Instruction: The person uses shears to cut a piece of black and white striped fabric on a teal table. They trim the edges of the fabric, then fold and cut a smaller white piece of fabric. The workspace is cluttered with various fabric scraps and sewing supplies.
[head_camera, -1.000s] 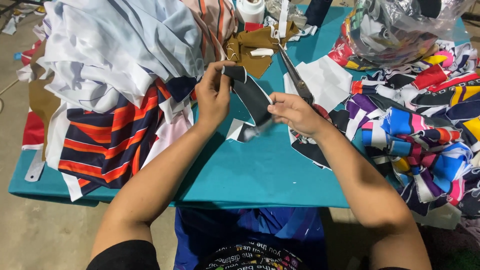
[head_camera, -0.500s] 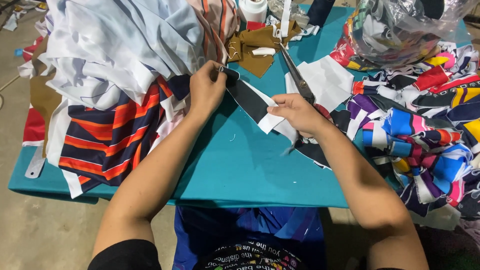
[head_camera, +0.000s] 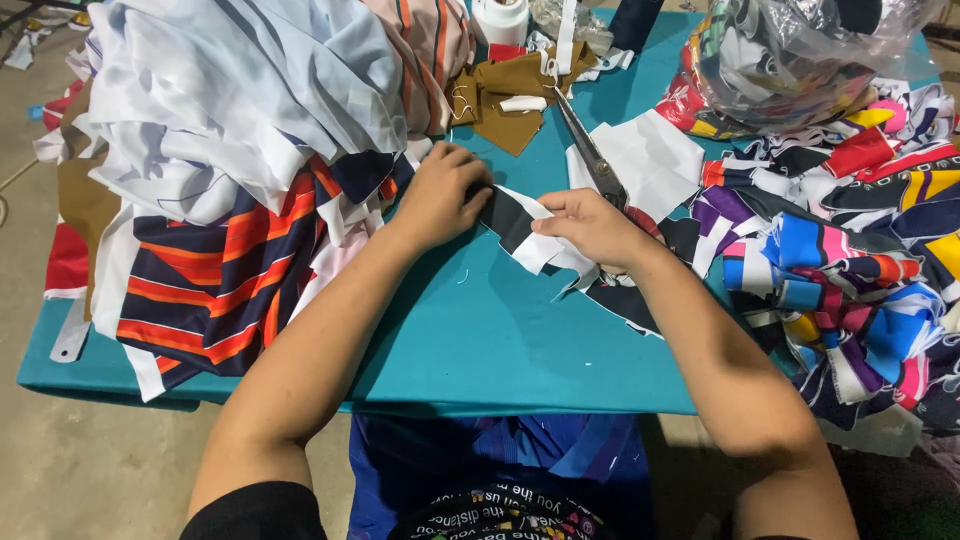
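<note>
My left hand (head_camera: 443, 192) presses the upper end of a black and white fabric strip (head_camera: 520, 228) flat onto the teal table (head_camera: 480, 340). My right hand (head_camera: 597, 228) pinches the white edge of the same strip a little lower and also carries a pair of scissors (head_camera: 590, 155), whose blades point away from me toward the table's far side. The strip lies stretched between both hands, and its lower end runs under my right wrist.
A heap of white, orange and navy striped cloth (head_camera: 220, 200) covers the left side. Colourful scraps (head_camera: 850, 270) pile up at the right, below a clear plastic bag of fabric (head_camera: 800, 60). Brown cloth (head_camera: 510, 100) and a white thread roll (head_camera: 499, 18) lie at the back.
The strip was held up off the table between both hands a second ago; now both hands have lowered it and it lies flat on the teal surface.
</note>
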